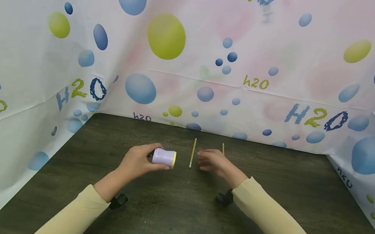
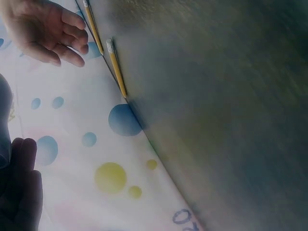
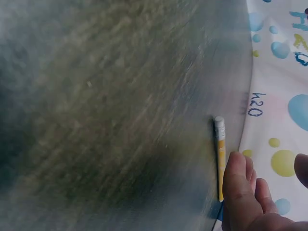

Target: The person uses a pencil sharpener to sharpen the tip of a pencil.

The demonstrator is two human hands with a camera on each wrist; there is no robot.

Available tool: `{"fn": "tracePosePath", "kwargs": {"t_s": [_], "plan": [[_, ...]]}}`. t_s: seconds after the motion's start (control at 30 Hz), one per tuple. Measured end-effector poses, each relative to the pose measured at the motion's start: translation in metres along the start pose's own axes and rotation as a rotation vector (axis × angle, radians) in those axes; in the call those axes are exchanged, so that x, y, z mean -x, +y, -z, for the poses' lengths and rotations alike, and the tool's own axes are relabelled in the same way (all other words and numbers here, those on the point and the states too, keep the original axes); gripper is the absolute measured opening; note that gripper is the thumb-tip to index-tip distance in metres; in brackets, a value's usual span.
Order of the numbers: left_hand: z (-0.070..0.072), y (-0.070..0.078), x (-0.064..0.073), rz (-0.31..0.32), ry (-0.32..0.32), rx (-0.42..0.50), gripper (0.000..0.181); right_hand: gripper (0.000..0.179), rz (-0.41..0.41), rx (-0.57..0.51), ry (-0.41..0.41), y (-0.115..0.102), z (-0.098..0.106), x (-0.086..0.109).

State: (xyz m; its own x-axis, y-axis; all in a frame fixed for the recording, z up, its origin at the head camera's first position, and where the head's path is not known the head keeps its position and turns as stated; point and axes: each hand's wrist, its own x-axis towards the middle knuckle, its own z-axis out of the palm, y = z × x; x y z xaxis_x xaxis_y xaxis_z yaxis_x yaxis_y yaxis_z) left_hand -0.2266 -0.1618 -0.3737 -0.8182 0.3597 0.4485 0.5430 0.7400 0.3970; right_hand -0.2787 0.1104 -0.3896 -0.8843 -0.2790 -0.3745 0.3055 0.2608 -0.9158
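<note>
A small lilac cylinder-shaped container (image 1: 163, 157) with a yellow rim lies sideways in my left hand (image 1: 136, 161), gripped between thumb and fingers above the table. Only a dark sliver of the container (image 2: 4, 120) shows in the left wrist view. My right hand (image 1: 218, 163) is held with fingers extended toward the left, nothing in it. One yellow pencil (image 1: 192, 153) lies on the table between the hands, eraser end toward me. A second pencil (image 1: 223, 148) lies beyond the right hand, which partly hides it in the head view.
The dark wooden table (image 1: 167, 217) reaches back to a white sheet (image 1: 194, 66) printed with blue and green dots and H2O lettering. The sheet also runs along the left and right sides. A dark wrist strap (image 1: 224, 198) sits under the right wrist.
</note>
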Motion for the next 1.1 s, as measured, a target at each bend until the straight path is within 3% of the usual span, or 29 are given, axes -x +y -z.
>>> {"fn": "tracePosePath", "kwargs": {"t_s": [0.33, 0.6, 0.83, 0.97, 1.1], "plan": [[0.002, 0.008, 0.007, 0.013, -0.005, -0.005, 0.050, 0.055, -0.080, 0.018, 0.059, 0.001, -0.005, -0.014], [0.003, 0.017, 0.016, 0.007, 0.001, 0.005, 0.050, 0.049, -0.097, 0.069, 0.082, 0.003, -0.013, -0.017], [0.004, 0.015, 0.013, 0.004, -0.006, -0.005, 0.050, 0.056, -0.086, 0.110, 0.137, -0.001, -0.017, -0.025], [0.004, 0.013, 0.011, -0.004, -0.005, -0.007, 0.051, 0.046, -0.071, 0.165, 0.178, -0.003, -0.021, -0.028], [0.005, 0.011, 0.010, -0.012, -0.003, 0.006, 0.050, 0.025, -0.058, 0.236, 0.213, -0.005, -0.025, -0.032]]}}
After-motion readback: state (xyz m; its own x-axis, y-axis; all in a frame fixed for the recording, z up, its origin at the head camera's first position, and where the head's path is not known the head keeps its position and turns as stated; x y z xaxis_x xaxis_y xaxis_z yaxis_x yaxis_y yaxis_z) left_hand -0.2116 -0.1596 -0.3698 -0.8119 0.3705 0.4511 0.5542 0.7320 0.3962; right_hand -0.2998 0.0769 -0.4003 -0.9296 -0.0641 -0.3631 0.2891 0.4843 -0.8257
